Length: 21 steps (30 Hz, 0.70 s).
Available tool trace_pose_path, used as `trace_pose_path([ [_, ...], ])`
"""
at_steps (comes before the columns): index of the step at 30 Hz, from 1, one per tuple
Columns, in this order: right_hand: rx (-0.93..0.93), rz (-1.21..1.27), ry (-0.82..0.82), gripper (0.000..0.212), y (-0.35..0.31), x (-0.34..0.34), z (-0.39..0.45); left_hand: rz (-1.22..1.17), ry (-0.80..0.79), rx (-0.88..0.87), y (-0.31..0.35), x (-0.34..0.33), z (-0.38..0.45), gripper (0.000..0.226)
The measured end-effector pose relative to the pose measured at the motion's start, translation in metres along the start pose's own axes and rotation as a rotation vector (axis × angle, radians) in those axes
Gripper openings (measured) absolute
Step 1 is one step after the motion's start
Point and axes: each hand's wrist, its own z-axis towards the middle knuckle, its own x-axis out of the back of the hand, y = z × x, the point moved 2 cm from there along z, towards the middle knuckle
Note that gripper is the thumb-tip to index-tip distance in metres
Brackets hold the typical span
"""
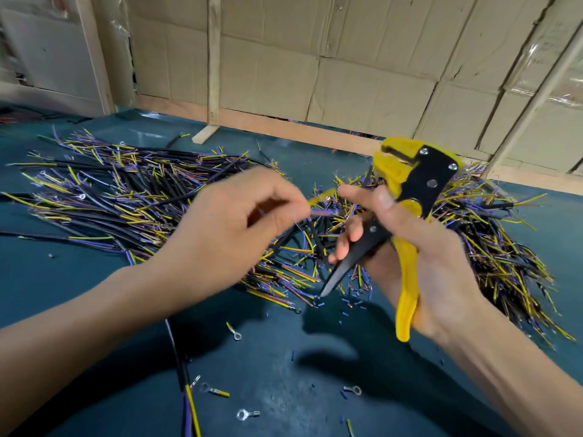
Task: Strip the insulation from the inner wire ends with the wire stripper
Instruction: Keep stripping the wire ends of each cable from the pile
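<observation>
My right hand (410,244) grips a yellow and black wire stripper (416,184), jaws pointing up and away, handles in my palm. My left hand (233,225) pinches the purple and yellow inner wires (321,209) of a black cable between thumb and fingertips, just left of my right thumb. The wire ends are blurred and lie close to my right thumb, below the stripper's jaws. The cable itself runs down under my left hand and is mostly hidden.
Two big heaps of black cables with yellow and purple ends lie on the dark teal table: the left heap (110,197) and the right heap (492,241). Ring terminals (235,334) and cut insulation bits (347,301) are scattered near me. A cardboard wall (315,64) stands behind.
</observation>
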Motion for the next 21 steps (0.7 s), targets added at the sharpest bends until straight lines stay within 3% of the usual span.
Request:
trace_pose_path([
  [2, -0.059, -0.141, -0.015, 0.039, 0.002, 0.006, 0.001, 0.116, -0.077, -0.079, 0.001, -0.009, -0.006, 0.011],
  [5, -0.1, -0.241, -0.039, 0.005, 0.007, 0.009, 0.0, 0.027, -0.193, -0.007, 0.0, -0.015, -0.008, 0.027],
  [7, -0.065, -0.213, 0.023, 0.008, 0.007, 0.011, 0.001, 0.094, -0.236, -0.019, -0.005, -0.013, -0.008, 0.047],
  [9, 0.005, -0.139, 0.116, 0.01, 0.002, 0.016, 0.005, 0.22, -0.179, -0.073, -0.012, -0.007, -0.005, 0.056],
  [12, 0.126, -0.023, 0.264, 0.007, -0.017, 0.03, 0.01, 0.397, -0.122, -0.108, -0.018, 0.001, -0.002, 0.046],
  [15, 0.242, -0.013, 0.473, 0.009, -0.036, 0.048, 0.011, 0.713, -0.369, -0.211, -0.024, -0.003, -0.004, 0.027],
  [16, 0.258, -0.025, 0.525, 0.008, -0.04, 0.053, 0.011, 0.763, -0.441, -0.215, -0.028, -0.005, -0.006, 0.033],
  [18, 0.244, -0.014, 0.593, 0.015, -0.044, 0.063, 0.012, 0.772, -0.508, -0.163, -0.03, -0.007, -0.005, 0.045],
  [21, 0.231, 0.002, 0.664, 0.026, -0.045, 0.069, 0.011, 0.751, -0.568, -0.038, -0.03, -0.009, 0.0, 0.031],
])
